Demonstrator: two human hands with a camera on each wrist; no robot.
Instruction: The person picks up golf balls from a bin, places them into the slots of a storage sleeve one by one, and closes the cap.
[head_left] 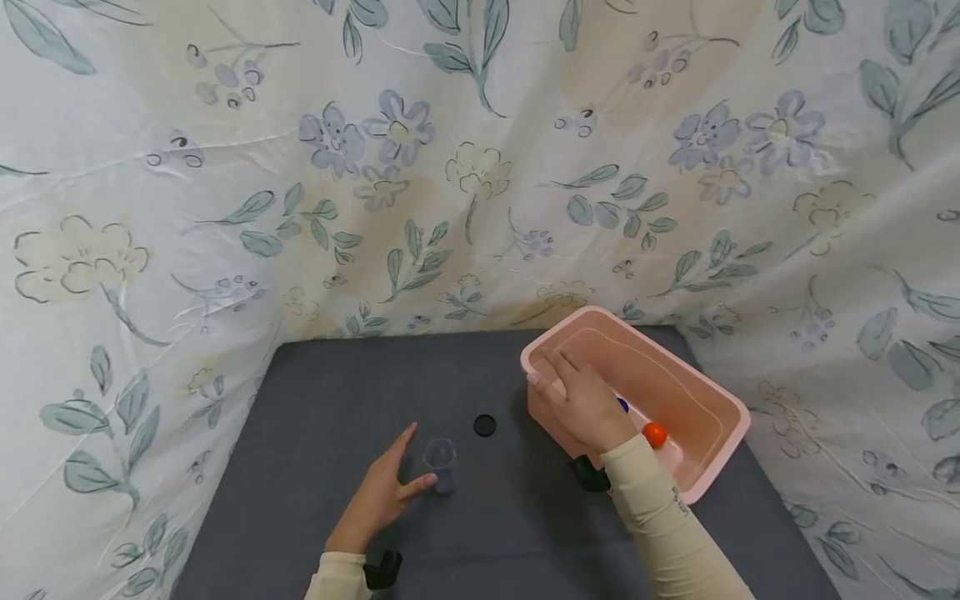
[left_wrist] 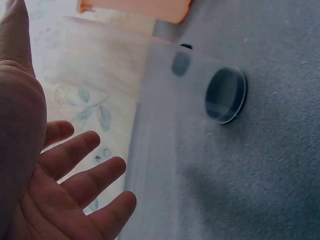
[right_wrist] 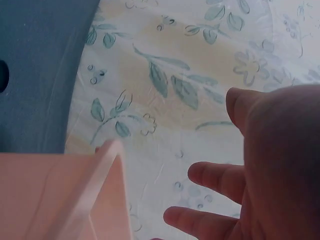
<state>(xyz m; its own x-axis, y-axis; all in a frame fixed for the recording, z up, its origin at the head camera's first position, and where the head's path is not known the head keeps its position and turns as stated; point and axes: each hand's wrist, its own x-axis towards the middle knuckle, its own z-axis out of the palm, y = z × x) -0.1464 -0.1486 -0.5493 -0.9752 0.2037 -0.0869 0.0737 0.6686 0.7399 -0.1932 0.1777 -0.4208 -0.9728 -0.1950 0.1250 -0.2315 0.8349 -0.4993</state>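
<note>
A clear plastic cup [head_left: 440,467] stands upright on the dark table. Beside it is my left hand [head_left: 382,496], thumb and fingers spread apart and nothing gripped. In the left wrist view the see-through cup [left_wrist: 175,100] rises next to the loosely spread fingers [left_wrist: 100,175]. Just past the cup lies a small round black lid or ring [head_left: 485,426]. My right hand [head_left: 588,408] hovers over the near left rim of a pink bin [head_left: 720,483], fingers extended and holding nothing. Inside the bin are an orange ball [head_left: 655,434] and a blue item [head_left: 622,404], partly hidden by that hand.
The bin sits at a slant on the right part of the dark grey table [head_left: 322,400]. Flower-printed cloth [head_left: 480,208] hangs behind the table and along both sides. A black wrist camera [head_left: 384,570] is strapped at the left sleeve.
</note>
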